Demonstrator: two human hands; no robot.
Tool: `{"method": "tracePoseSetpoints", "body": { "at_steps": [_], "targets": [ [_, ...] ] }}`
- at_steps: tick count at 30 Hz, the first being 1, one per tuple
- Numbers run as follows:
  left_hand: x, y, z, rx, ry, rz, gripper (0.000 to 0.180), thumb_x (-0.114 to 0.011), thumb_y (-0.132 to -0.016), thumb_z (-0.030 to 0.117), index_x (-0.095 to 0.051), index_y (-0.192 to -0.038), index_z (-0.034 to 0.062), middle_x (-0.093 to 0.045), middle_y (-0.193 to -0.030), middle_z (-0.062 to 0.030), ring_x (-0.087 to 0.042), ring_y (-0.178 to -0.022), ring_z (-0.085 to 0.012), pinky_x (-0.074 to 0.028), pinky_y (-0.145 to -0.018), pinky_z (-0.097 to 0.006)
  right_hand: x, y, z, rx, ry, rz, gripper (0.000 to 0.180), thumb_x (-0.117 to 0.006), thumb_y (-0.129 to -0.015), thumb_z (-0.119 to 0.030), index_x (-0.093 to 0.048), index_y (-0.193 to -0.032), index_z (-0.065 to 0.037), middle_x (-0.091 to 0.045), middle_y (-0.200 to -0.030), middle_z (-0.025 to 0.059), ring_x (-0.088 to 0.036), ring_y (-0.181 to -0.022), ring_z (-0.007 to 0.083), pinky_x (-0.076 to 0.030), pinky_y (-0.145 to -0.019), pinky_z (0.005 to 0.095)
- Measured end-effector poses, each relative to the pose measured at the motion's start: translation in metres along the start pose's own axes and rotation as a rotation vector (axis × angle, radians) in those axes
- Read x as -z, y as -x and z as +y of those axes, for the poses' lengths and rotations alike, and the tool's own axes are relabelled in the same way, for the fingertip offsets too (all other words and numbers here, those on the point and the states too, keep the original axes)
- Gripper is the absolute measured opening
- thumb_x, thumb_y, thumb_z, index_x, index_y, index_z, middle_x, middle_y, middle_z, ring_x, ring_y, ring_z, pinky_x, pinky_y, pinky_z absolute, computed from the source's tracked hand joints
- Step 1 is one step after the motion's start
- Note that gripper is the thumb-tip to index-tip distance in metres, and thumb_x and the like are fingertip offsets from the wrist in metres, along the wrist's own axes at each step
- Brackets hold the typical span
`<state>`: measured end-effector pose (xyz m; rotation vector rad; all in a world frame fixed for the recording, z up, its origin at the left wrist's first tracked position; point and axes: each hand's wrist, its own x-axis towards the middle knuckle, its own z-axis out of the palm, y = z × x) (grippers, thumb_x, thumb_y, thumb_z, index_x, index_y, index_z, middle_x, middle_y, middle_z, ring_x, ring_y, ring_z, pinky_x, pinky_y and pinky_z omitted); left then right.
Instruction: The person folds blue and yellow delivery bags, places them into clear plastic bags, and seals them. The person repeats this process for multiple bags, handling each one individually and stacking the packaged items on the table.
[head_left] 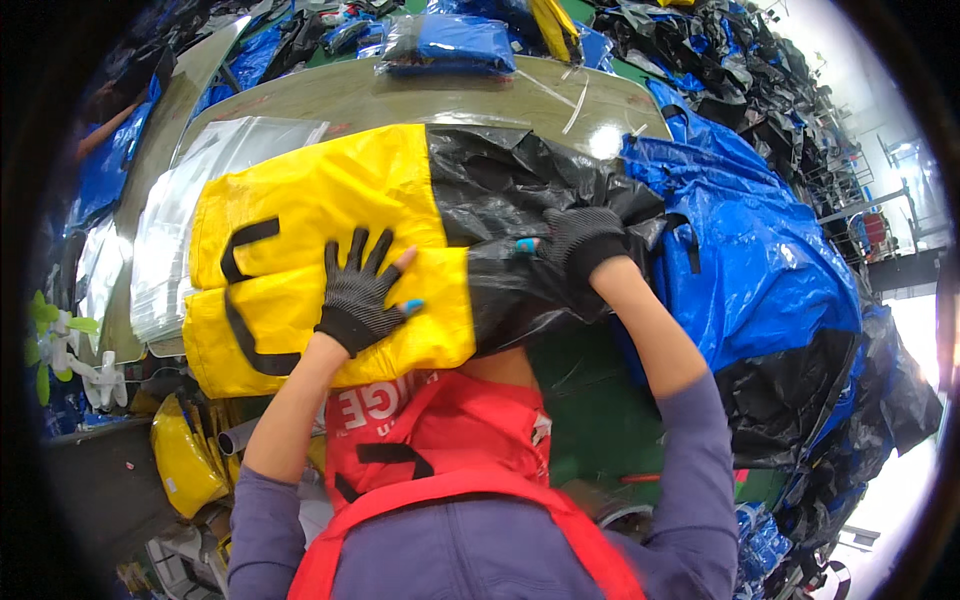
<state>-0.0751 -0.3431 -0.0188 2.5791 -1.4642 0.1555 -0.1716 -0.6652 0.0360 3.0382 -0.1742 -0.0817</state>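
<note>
A large yellow-and-black bag of shiny coated fabric lies sideways across the table, yellow part on the left and creased black part on the right. Two black webbing handles show on its yellow part. My left hand, in a dark striped knit glove with bare or blue-taped fingertips, rests flat on the yellow fabric with fingers spread. Over on the black part, my right hand wears a matching glove. Its fingers are bent closed on the bunched black fabric, and its blue-taped thumb points left.
Clear plastic sleeves lie under the bag's left end. Blue-and-black bags hang over the table's right side. Wrapped blue packages sit at the far edge of the table. Another person's arm shows at the far left.
</note>
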Motion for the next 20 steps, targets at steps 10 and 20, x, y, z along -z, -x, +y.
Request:
{"method": "tracePoseSetpoints", "body": {
  "at_steps": [10,20],
  "targets": [
    [-0.013,-0.049,-0.01,-0.115,0.27,0.13,0.061,-0.059,-0.085,0.039,-0.044,-0.14,0.0181,-0.034,-0.148,-0.0175,-0.028,-0.137,-0.0408,-0.013,-0.11,-0.061,-0.045,0.023,0.037,-0.397,-0.083,-0.106,0.066,-0.053,-0.079,-0.069,-0.063,-0.098,-0.007,-0.066,-0.078,0.0225,-0.066,-0.073,0.0396,-0.051,-0.064,0.0491],
    [-0.022,-0.084,-0.005,-0.249,0.216,-0.084,0.052,-0.059,-0.086,0.041,-0.053,-0.133,0.0194,-0.048,-0.137,-0.018,-0.04,-0.129,-0.0427,-0.033,-0.106,-0.051,-0.057,0.105,-0.075,0.183,-0.268,0.603,0.056,-0.064,-0.083,-0.049,-0.056,-0.129,-0.018,-0.055,-0.13,0.0136,-0.041,-0.13,0.0395,-0.022,-0.107,0.0617]
  ]
}}
